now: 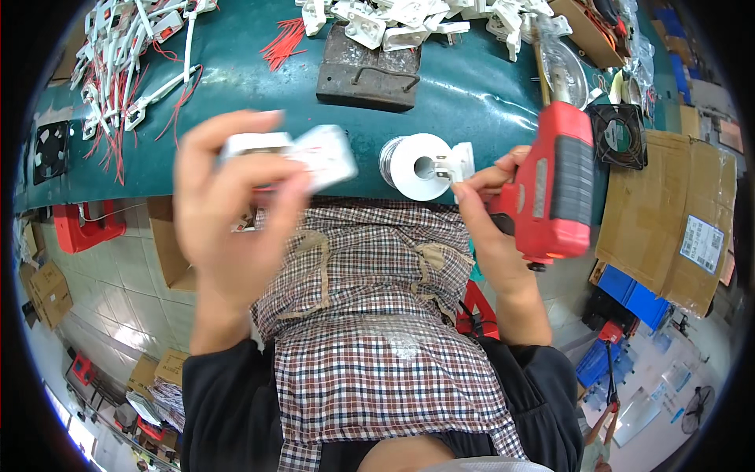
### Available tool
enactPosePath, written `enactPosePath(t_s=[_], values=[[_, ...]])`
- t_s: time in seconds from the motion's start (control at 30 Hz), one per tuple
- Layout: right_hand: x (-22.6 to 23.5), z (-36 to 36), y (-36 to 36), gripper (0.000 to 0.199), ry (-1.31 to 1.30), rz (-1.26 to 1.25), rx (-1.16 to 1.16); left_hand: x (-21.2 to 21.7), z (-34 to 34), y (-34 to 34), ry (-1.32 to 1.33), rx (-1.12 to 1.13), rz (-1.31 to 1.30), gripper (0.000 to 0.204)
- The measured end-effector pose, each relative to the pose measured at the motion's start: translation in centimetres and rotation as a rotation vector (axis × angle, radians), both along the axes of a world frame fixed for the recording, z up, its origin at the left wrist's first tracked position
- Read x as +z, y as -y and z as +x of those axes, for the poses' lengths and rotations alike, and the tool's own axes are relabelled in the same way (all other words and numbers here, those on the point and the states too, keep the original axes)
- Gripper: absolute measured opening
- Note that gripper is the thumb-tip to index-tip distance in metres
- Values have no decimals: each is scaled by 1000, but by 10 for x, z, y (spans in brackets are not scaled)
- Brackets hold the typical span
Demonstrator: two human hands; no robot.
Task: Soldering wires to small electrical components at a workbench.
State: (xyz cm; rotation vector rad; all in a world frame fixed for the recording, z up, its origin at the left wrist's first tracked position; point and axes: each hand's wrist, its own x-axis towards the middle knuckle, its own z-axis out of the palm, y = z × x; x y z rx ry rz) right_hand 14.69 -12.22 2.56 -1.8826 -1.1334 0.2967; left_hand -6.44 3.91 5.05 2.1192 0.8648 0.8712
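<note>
My left hand [236,189], smeared by motion, is raised over the table's near edge with its fingers around a white plastic piece [326,157]; a second white block-like part [255,142] shows between the fingers. My right hand [491,220] pinches a small white plug part with metal prongs [458,164] between thumb and finger. Against that same hand is a red and black soldering gun [554,181], its tip pointing to the far side; the grip is mostly hidden behind the hand. Just left of the plug part, a white spool of solder wire [407,182] sits at the table edge.
A dark metal block with a handle [366,75] stands mid-table, below a heap of white plastic parts [417,16]. Red wires [283,43] lie beside it. White pieces with red wires [118,71] pile up left. A black fan [620,138] and cardboard box [657,220] are right.
</note>
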Motion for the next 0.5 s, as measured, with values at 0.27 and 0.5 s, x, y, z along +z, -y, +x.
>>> enactPosePath(t_s=[0.27,0.5], values=[[9,-23,-25,56,302,70,5,-4,-145,-30,-747,148,-92,17],[8,-48,-49,59,385,-17,-25,-10,-133,-31,-787,184,86,26]])
